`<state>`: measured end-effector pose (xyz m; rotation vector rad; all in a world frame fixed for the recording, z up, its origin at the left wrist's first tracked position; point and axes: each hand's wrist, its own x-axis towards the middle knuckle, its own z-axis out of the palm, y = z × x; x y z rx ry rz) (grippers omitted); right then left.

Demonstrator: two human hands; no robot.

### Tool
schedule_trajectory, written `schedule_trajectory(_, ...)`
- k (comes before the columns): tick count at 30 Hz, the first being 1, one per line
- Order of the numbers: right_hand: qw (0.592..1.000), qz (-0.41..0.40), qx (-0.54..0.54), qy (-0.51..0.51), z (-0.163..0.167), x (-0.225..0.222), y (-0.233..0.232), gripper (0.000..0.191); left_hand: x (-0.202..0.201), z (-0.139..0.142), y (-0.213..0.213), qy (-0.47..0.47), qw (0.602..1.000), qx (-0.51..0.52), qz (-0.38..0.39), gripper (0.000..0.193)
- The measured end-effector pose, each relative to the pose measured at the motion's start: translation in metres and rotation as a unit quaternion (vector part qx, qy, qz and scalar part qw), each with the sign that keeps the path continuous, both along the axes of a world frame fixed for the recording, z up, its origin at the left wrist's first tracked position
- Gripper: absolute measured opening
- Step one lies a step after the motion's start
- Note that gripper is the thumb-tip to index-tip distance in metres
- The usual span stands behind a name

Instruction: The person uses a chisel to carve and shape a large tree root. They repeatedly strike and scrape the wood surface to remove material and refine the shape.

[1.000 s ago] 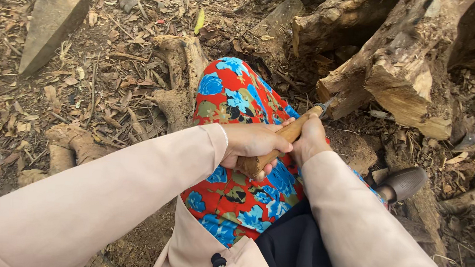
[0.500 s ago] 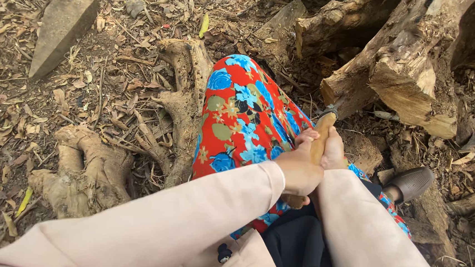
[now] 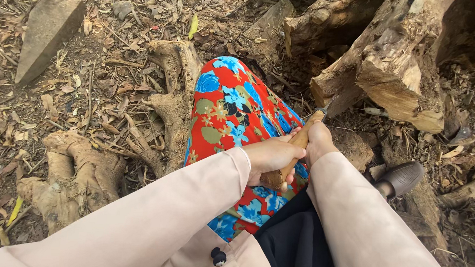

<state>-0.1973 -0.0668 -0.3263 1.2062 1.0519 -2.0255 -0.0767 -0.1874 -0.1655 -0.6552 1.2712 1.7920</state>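
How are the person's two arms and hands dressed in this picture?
Both arms wear long, loose sleeves of plain pale beige cloth, each ending at the wrist with a narrow hemmed cuff. The left sleeve and the right sleeve show no pattern or marking. The left hand and the right hand are bare, without gloves; no rings or watch are visible.

An outdoor wooded spot: bare soil strewn with dry leaves point(image 3: 3, 134) and twigs, gnarled tree roots point(image 3: 73, 178) at left, split stump wood point(image 3: 397, 83) far right.
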Motion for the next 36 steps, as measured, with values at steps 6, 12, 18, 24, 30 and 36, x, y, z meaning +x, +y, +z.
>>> schedule_trajectory(6,0.998,-0.034,0.051,-0.017,-0.007,-0.009,-0.005,0.031,-0.007,0.003,-0.01,-0.006,1.0,0.026,-0.016,0.055)
schedule_trajectory(12,0.999,0.0,0.032,-0.042,-0.018,-0.006,-0.014,0.034,-0.01,0.002,-0.011,-0.043,0.999,-0.024,-0.006,0.068)
schedule_trajectory(18,0.99,-0.037,-0.13,-0.024,-0.043,0.002,-0.001,0.048,-0.015,-0.008,0.005,0.027,0.98,-0.182,-0.076,0.073)
schedule_trajectory(24,0.983,-0.004,-0.178,-0.041,-0.033,0.006,0.059,0.055,-0.011,-0.016,0.073,0.078,0.966,-0.233,-0.08,0.082)
schedule_trajectory(30,0.997,-0.021,-0.067,-0.038,-0.036,-0.015,0.022,0.047,-0.032,-0.056,0.035,0.003,0.993,-0.111,-0.041,0.071)
schedule_trajectory(36,0.994,-0.013,-0.088,-0.056,-0.066,-0.091,0.051,0.031,-0.124,-0.096,0.063,-0.032,0.996,-0.062,-0.049,0.054)
